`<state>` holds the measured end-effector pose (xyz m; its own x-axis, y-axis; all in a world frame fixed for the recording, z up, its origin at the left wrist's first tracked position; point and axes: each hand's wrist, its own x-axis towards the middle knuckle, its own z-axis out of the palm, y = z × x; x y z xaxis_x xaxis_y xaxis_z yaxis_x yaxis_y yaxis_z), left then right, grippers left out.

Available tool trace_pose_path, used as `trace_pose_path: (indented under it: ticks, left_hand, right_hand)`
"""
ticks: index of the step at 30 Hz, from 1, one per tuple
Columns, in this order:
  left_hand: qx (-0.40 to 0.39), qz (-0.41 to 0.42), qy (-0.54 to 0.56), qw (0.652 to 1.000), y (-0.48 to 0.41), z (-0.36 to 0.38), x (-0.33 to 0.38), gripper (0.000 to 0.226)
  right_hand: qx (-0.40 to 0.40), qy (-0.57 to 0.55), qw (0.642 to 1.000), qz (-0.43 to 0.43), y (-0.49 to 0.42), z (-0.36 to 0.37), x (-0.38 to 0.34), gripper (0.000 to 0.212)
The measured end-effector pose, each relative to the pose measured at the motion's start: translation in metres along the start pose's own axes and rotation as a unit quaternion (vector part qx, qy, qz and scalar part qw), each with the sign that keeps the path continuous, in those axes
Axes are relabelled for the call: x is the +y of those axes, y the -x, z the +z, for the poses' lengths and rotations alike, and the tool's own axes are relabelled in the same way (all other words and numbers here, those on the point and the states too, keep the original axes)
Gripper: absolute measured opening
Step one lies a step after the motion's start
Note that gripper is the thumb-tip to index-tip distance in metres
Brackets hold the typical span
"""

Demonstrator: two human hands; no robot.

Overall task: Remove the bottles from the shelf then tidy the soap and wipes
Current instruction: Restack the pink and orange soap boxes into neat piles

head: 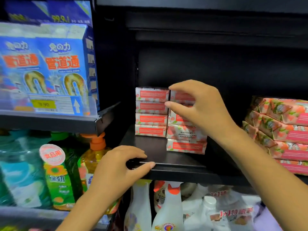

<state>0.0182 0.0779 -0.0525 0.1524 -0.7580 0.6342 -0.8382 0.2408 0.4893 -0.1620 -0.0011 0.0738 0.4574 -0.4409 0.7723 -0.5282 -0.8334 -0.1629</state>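
Two stacks of pink-and-white soap boxes stand on the black shelf [176,160]. The left stack [150,112] sits further back; the right stack [186,139] stands closer to the front. My right hand [198,105] reaches over the right stack, thumb and fingers pinching its top box [180,96]. My left hand [120,165] rests on the shelf's front edge, fingers curled over it. Stacked wipes packs [281,130] with peach print lie at the right of the same shelf.
White bottles [168,209] with orange caps stand on the shelf below. To the left are green and yellow detergent bottles [75,167], and above them blue drain-cleaner boxes [48,70] on a higher shelf with a price tag. Behind the soap the shelf is dark.
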Motion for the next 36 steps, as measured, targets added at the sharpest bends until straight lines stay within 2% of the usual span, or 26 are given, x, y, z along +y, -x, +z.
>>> trace_pose_path:
  ticks: [4,7,10,13,17,20,24,31,36]
  left_hand:
    - [0.003,-0.019,0.017,1.000,0.002,0.000,-0.004,0.055]
    - [-0.002,-0.021,0.022,1.000,0.003,-0.001,-0.006,0.045]
    - [-0.001,-0.018,0.024,1.000,0.004,0.001,-0.007,0.046]
    - [0.001,-0.009,0.022,1.000,0.005,0.002,-0.008,0.056]
    - [0.007,0.002,0.009,1.000,0.006,0.003,-0.008,0.053]
    - [0.022,0.017,0.000,1.000,0.006,0.004,-0.008,0.047]
    - [0.030,0.019,0.003,0.999,0.007,0.004,-0.007,0.045]
    - [0.033,0.024,0.000,0.999,0.009,0.004,-0.005,0.044]
    - [0.027,0.019,-0.001,0.999,0.009,0.003,-0.004,0.044]
  right_hand:
    - [-0.102,0.056,0.993,0.028,-0.045,0.025,0.003,0.057]
    - [-0.173,0.084,0.980,0.055,-0.065,0.035,0.007,0.065]
    - [-0.224,0.121,0.965,0.065,-0.073,0.044,0.007,0.061]
    - [-0.230,0.137,0.961,0.070,-0.078,0.046,0.006,0.043]
    - [-0.222,0.117,0.966,0.064,-0.084,0.040,0.006,0.043]
    - [-0.252,0.110,0.958,0.081,-0.083,0.046,0.008,0.051]
    - [-0.254,0.137,0.954,0.082,-0.085,0.054,0.009,0.044]
    - [-0.234,0.096,0.965,0.075,-0.086,0.050,0.010,0.051]
    - [-0.212,0.088,0.972,0.056,-0.083,0.051,0.011,0.069]
